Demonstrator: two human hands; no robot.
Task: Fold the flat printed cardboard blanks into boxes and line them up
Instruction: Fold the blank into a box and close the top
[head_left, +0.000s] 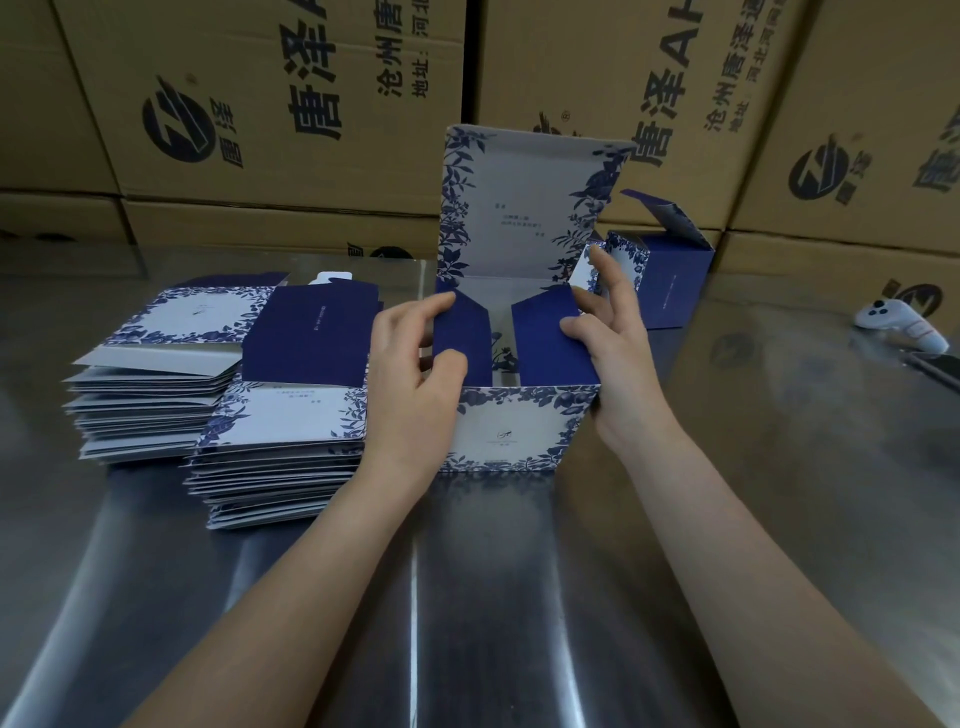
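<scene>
Left hand (415, 364) pinches left navy flap (462, 338), right hand (608, 338) seemingly pinches right navy flap (548, 343); press both squarely into box (509, 431).

shiny steel table (519, 597), stacked brown printed cartons (260, 104) behind it as a wall

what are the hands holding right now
Left hand: pinches the left blue flap of the half-folded box.
Right hand: pinches its right blue flap.
</scene>
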